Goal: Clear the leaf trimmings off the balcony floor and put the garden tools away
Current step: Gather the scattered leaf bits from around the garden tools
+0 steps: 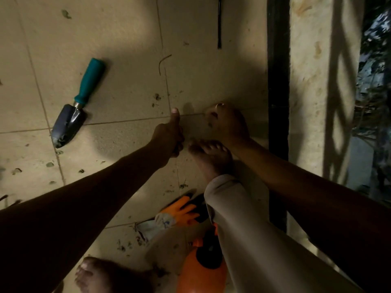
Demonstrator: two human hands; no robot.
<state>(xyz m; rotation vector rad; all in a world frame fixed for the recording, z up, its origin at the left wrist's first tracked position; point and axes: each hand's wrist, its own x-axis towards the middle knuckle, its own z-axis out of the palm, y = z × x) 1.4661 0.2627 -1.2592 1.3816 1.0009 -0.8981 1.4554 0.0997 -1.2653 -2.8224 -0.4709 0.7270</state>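
Note:
My left hand (169,134) hovers over the tile floor (127,39) with its fingers curled into a fist and the thumb stretched forward; whatever is inside the fist is hidden. Just to its right, my right hand (227,123), with a ring on one finger, is palm down, fingertips touching the tile at a grout line. Small leaf trimmings (49,164) lie scattered over the tiles on the left and near my feet. A hand trowel (74,111) with a teal handle and a dark blade lies on the floor to the left, away from both hands.
My bare foot (210,158) rests just below the hands. Orange work gloves (182,210) and an orange sprayer (201,269) lie by my leg. A dark railing post (278,81) and a pale ledge (306,102) bound the floor on the right. A thin twig (163,62) lies ahead.

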